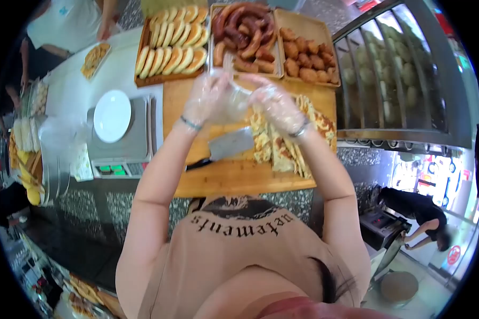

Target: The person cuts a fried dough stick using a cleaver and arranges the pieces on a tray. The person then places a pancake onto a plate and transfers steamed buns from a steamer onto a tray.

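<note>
Over the wooden board [250,178], the gloved left hand [207,98] and right hand [278,109] pinch with nearly closed fingers what looks like a clear plastic bag [232,110] between them, probably featherlight, limp and slippery, best gripped by its rim.

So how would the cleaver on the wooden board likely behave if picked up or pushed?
The cleaver would probably feel stiff and blade-heavy, given its broad metal blade and slim dark handle. Pushed, it would likely slide rather than roll, since it lies flat on the wooden board.
</note>
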{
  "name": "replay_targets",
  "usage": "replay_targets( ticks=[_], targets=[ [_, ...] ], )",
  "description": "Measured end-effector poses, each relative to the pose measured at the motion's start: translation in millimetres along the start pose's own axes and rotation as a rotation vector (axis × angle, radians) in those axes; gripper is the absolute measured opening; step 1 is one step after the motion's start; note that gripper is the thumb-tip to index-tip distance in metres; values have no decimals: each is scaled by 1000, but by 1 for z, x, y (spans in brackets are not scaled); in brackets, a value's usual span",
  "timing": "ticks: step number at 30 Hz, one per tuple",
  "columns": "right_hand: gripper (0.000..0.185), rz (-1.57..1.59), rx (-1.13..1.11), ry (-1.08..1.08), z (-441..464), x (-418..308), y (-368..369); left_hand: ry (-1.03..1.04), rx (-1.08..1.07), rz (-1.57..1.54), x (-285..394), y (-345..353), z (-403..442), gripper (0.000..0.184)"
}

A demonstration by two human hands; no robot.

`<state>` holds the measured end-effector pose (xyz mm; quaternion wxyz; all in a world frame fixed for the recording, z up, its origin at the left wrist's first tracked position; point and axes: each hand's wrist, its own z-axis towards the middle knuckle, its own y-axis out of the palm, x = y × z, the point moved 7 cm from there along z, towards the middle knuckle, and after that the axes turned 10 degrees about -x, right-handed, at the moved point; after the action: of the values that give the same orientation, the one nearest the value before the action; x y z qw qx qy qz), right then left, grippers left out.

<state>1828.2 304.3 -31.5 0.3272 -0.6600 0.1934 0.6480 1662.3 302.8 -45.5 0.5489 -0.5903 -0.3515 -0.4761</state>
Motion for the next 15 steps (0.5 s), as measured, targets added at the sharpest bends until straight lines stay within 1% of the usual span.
replay_targets(
  ticks=[1, 2, 3, 4, 5, 6, 7, 8, 9, 10, 11, 12, 13, 15],
  targets=[
    [35, -6, 5, -37, -5, 0, 0, 66, 107, -52, -9, -9, -1, 24],
    [31, 15, 41, -53, -10, 6, -5, 9, 182, -64, -23, -18, -4, 24],
    [31, 26, 23, -52, -14, 17, -4, -47, 257, -76, -35, -29, -8, 25],
    [30, -23, 77, 115, -19, 41, -8, -62, 273, -71, -57, -32, -7, 25],
    [30, -74, 129, 280, -24, 64, -10, -219, 217, -72, -99, -28, -6, 26],
    [30, -65, 108, 278, -24, 73, -5, -376, 160, -75, -129, -26, -9, 27],
    [33, -73, 148, 317, -25, 84, -3, -390, 177, -72, -134, -29, -13, 27],
    [35, -89, 195, 363, -29, 94, -3, -347, 77, -67, -136, -16, -9, 29],
    [35, -87, 182, 367, -25, 113, -1, -303, -23, -63, -135, -2, -6, 32],
    [38, -118, 198, 391, -14, 136, -3, -313, -14, -68, -132, 0, -4, 32],
    [42, -149, 213, 414, -9, 149, -4, -309, 5, -140, -124, 1, -1, 32],
    [44, -213, 282, 425, -2, 136, -5, -298, 23, -208, -121, 1, 5, 32],
    [44, -214, 274, 425, 3, 133, -1, -301, 30, -211, -127, 2, 9, 32],
    [42, -174, 391, 351, 10, 127, -4, -238, 49, -141, -133, 0, 22, 31]
  ],
)
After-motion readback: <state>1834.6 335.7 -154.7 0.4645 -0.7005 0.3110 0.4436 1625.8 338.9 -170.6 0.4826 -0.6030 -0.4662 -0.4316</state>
